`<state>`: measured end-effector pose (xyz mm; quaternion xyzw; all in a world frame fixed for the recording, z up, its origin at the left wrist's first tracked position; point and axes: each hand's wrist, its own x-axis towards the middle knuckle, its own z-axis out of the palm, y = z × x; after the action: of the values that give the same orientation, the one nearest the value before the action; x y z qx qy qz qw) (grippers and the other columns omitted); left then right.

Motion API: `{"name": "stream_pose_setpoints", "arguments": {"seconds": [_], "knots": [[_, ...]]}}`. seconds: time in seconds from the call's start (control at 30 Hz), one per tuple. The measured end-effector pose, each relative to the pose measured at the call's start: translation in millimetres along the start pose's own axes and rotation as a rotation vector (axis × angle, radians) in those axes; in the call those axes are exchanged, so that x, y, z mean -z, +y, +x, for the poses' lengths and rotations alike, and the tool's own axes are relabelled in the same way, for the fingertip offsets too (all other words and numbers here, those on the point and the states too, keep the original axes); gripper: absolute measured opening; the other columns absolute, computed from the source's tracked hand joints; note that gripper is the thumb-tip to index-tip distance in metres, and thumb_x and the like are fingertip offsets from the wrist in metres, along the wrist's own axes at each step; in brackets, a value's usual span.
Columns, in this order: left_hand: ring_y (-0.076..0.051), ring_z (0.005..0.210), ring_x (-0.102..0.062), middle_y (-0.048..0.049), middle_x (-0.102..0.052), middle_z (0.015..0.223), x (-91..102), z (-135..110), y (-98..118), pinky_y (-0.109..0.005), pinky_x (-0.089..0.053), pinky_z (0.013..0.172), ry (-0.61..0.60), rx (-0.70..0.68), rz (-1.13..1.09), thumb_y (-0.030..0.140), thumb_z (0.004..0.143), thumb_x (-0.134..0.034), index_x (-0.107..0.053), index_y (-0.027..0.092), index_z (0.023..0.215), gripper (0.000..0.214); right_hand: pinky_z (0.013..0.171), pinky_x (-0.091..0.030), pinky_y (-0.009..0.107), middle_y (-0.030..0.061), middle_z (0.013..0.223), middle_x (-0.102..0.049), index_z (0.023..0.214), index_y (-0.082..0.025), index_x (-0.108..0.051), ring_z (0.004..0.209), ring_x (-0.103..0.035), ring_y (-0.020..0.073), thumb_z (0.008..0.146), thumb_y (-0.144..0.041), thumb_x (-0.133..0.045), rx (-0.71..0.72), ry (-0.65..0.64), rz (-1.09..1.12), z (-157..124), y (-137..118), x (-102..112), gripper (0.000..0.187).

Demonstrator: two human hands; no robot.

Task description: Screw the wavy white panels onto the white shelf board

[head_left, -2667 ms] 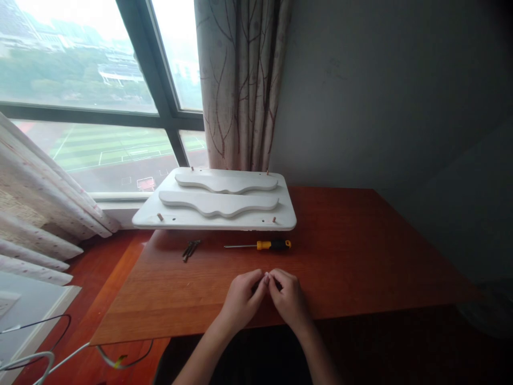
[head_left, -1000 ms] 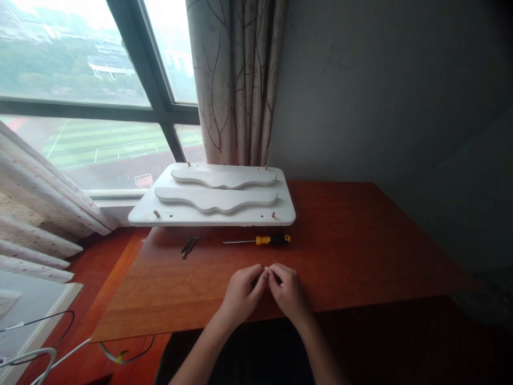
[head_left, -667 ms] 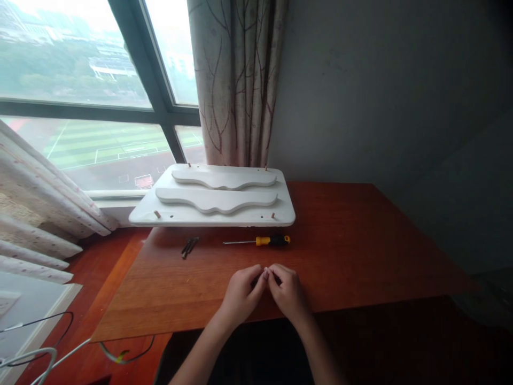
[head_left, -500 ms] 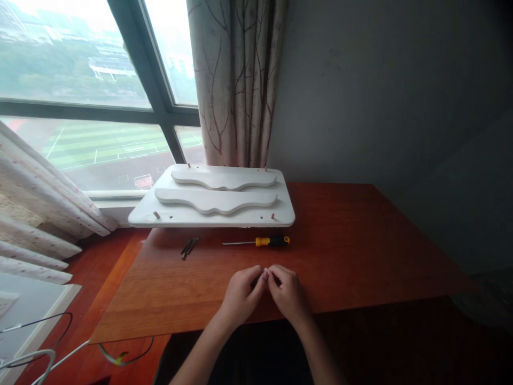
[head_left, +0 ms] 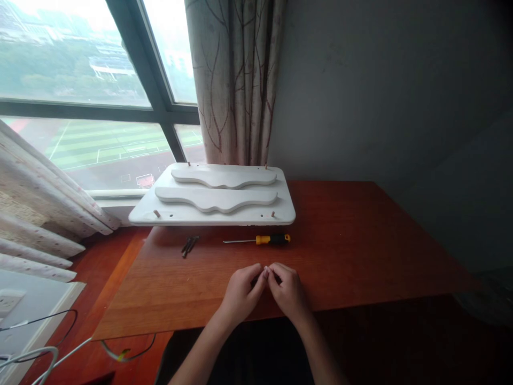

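Near the front edge of the wooden table, my left hand [head_left: 243, 291] and my right hand [head_left: 286, 291] meet with their fingertips pinched together. Both are closed; whatever lies between the fingertips, if anything, is too small to make out. Beyond them rests a screwdriver [head_left: 260, 239] with a yellow and black handle, its tip pointing left. Left of it lies a small pile of dark screws or bolts [head_left: 189, 246]. Farther back is a white board [head_left: 212, 216] with wooden dowels standing at its corners. Two white wavy-edged panels [head_left: 216, 199] lie flat on the board.
The brown table [head_left: 352, 240] reaches to a grey wall [head_left: 360, 91] at the back right. A window [head_left: 100, 144] and curtains [head_left: 236, 80] stand behind and left. Cables [head_left: 56, 350] hang near a wall socket [head_left: 8, 302] at lower left.
The view has shifted very slightly. My hands stay pinched together in the same place, and the things on the table have not moved.
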<state>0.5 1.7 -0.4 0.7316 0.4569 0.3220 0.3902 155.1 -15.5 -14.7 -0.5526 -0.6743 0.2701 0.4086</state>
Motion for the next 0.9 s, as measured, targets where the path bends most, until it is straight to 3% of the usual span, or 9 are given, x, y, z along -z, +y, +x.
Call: {"name": "stream_pose_setpoints", "arguments": {"seconds": [0.9], "knots": [[-0.012,0.06,-0.044,0.0018,-0.048,0.063,-0.8,-1.5,-1.9,-0.025,-0.029,0.06,0.005,-0.009,0.012,0.037,0.102,-0.043,-0.039,0.019,0.069,0.038,0.061,-0.032,0.027,0.0005,0.066,-0.057,0.067,-0.021,-0.047,0.061,-0.052,0.0132,0.101,-0.029,-0.045,0.009,0.005,-0.034,0.1,-0.5,0.2,0.036]]}}
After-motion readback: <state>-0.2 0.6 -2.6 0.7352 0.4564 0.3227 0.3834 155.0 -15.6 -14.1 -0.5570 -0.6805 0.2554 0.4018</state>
